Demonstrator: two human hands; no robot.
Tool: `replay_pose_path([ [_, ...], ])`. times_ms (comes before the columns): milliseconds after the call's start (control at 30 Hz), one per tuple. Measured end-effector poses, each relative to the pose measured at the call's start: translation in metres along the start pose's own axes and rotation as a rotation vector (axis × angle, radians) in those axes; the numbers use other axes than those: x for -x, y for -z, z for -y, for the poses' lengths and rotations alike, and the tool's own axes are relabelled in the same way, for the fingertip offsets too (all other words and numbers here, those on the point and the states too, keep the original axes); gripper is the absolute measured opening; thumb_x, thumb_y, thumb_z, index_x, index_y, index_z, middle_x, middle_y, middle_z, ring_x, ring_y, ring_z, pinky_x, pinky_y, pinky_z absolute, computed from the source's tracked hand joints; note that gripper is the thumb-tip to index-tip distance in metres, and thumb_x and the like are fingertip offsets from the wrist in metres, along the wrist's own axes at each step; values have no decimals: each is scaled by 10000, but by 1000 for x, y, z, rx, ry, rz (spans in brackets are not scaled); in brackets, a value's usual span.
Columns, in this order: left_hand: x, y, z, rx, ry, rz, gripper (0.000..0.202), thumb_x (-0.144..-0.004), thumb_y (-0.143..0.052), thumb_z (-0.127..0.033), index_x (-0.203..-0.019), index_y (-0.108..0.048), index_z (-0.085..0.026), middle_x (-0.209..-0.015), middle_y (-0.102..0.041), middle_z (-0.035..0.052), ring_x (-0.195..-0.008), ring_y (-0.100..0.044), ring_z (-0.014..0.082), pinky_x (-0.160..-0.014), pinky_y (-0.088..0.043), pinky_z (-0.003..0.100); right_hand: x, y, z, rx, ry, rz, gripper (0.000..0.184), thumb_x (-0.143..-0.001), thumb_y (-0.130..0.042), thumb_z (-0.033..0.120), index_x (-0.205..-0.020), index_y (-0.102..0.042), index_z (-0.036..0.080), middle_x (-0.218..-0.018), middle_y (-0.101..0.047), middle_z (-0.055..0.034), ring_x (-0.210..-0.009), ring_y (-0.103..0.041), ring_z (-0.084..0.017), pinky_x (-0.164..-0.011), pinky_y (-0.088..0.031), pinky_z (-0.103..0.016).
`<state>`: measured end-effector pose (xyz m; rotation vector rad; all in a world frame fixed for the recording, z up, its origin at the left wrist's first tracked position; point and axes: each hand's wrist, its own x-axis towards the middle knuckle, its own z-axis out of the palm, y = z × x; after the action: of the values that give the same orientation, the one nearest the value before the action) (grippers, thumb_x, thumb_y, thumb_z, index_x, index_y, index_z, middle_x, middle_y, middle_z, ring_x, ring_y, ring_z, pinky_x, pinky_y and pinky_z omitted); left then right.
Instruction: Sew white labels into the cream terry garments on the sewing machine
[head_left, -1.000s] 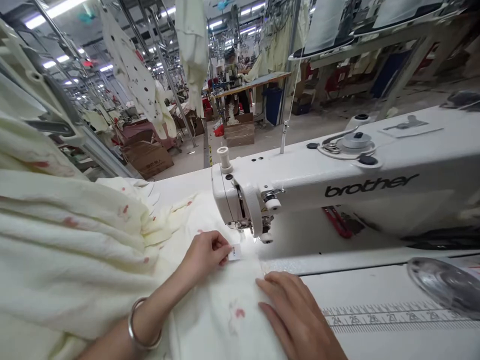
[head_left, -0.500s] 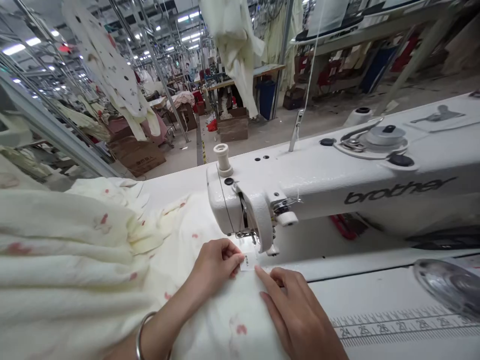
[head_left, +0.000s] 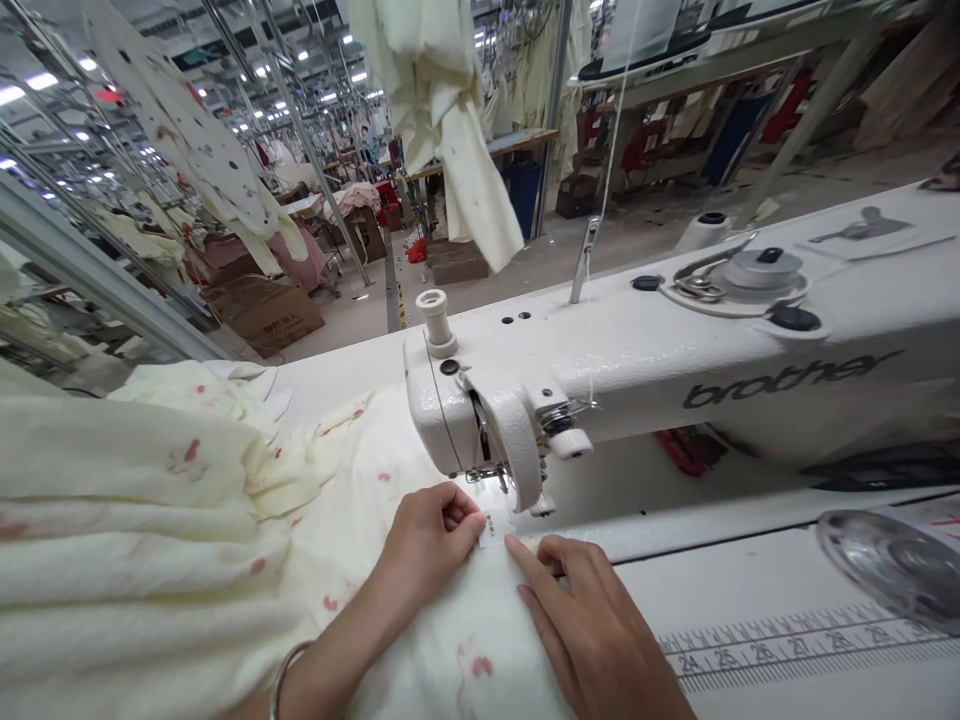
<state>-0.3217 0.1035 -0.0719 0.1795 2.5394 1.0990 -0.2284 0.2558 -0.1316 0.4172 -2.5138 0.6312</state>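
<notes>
A white Brother sewing machine (head_left: 645, 370) stands across the table. Cream fabric with small red flowers (head_left: 225, 520) lies piled on the left and runs under the needle. My left hand (head_left: 431, 535) is closed, pinching a small white label (head_left: 495, 528) against the fabric just in front of the presser foot (head_left: 487, 478). My right hand (head_left: 592, 630) lies flat on the fabric, its forefinger stretched out and touching the label's right edge.
A printed ruler strip (head_left: 795, 645) runs along the table at the right, beside a shiny metal dish (head_left: 892, 565). Cream garments (head_left: 442, 120) hang from overhead rails. Cardboard boxes (head_left: 262, 315) and other work tables stand across the aisle.
My right hand slid forward and left until its forefinger met the label. My left hand carried the label a little closer to the presser foot. The view shifted slightly.
</notes>
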Motion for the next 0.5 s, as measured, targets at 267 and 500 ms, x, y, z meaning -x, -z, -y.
replay_pose_path([
  [267, 11, 0, 2, -165, -106, -118, 58, -795, -563, -190, -806, -605, -152, -717, -625, 29, -626, -598, 180, -640, -498, 333, 0, -3, 2, 21, 32, -77, 332, -936, -411, 111, -1237, -549, 88, -966, -520, -125, -882, -491, -217, -722, -474, -350],
  [500, 45, 13, 16, -585, -820, -23, 361, -940, -444, -172, -1295, -462, -110, -1316, -531, 170, -1255, -499, 247, -1001, -502, 396, -1, -4, 3, 7, 46, -113, 315, -934, -406, 107, -1195, -579, 71, -949, -517, -131, -868, -490, -215, -706, -469, -361],
])
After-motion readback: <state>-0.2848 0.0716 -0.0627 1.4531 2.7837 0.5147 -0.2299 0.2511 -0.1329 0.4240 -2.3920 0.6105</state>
